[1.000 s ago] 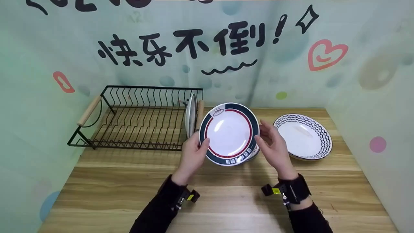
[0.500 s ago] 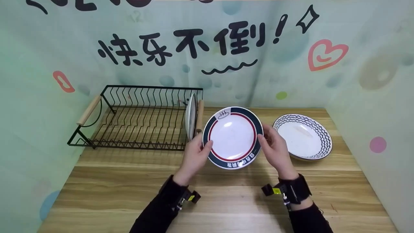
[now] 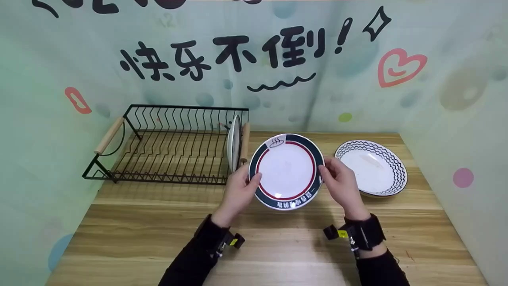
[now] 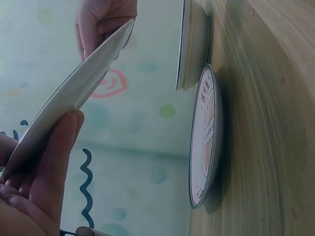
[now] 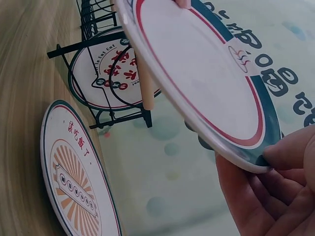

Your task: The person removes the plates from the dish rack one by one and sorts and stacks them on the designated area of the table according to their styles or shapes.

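Plate: round white plate with navy rim and red ring (image 3: 286, 171), held tilted above the wooden table (image 3: 158, 238), centre.
Left hand (image 3: 238, 190): thumb and fingers pinch the left rim.
Right hand (image 3: 340, 186): clasps the right rim.
Beneath: orange sunburst plate (image 5: 78, 172) lying flat.
Left: black wire dish rack (image 3: 170, 147), one plate upright.
Risk: edge-only grips could slip, likely dropping it onto the plate below.

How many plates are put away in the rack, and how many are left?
One plate already stands in the rack. The left hand and right hand hold a navy-rimmed plate above the table. A plate with an orange pattern lies beneath it, and a wavy-rimmed plate waits at the right.
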The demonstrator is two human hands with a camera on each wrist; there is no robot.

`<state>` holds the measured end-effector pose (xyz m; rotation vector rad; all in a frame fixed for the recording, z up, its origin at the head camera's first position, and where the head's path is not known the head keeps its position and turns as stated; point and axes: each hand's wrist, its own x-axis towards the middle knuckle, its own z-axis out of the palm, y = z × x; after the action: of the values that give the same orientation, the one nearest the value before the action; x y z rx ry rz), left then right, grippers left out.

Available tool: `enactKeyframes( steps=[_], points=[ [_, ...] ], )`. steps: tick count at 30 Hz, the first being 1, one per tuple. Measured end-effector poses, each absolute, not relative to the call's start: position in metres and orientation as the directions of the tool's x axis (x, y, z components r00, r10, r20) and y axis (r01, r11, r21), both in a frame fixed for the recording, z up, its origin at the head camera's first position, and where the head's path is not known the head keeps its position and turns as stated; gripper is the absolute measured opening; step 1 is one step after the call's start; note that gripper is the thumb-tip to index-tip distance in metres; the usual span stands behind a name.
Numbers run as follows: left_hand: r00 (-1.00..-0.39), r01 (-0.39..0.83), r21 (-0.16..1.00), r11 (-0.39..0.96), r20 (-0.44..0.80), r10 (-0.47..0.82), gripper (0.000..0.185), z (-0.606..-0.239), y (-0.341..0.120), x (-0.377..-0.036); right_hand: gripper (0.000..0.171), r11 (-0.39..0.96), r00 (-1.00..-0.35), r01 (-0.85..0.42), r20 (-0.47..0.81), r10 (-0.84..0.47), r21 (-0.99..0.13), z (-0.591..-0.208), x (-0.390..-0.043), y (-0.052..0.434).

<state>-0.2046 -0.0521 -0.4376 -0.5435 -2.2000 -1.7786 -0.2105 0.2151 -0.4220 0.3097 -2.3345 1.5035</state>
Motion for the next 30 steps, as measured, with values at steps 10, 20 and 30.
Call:
enactKeyframes(
  steps=[10, 20, 30],
  points=[
    [-0.901, 0.421, 0.897, 0.136, 0.396, 0.174, 0.029, -0.436, -0.054, -0.206, 0.022, 0.417, -0.953, -0.266, 0.302, 0.022, -0.869, -0.417, -0.211, 0.22],
    [-0.897, 0.414, 0.902, 0.126, 0.381, 0.223, 0.035, -0.432, -0.056, -0.206, 0.021, 0.387, -0.954, -0.255, 0.295, 0.046, -0.886, -0.415, -0.21, 0.225],
    [-0.872, 0.482, 0.851, 0.209, 0.444, 0.205, 0.04, -0.423, -0.06, -0.2, 0.021, 0.417, -0.95, -0.245, 0.302, 0.076, -0.875, -0.411, -0.211, 0.231]
  ],
)
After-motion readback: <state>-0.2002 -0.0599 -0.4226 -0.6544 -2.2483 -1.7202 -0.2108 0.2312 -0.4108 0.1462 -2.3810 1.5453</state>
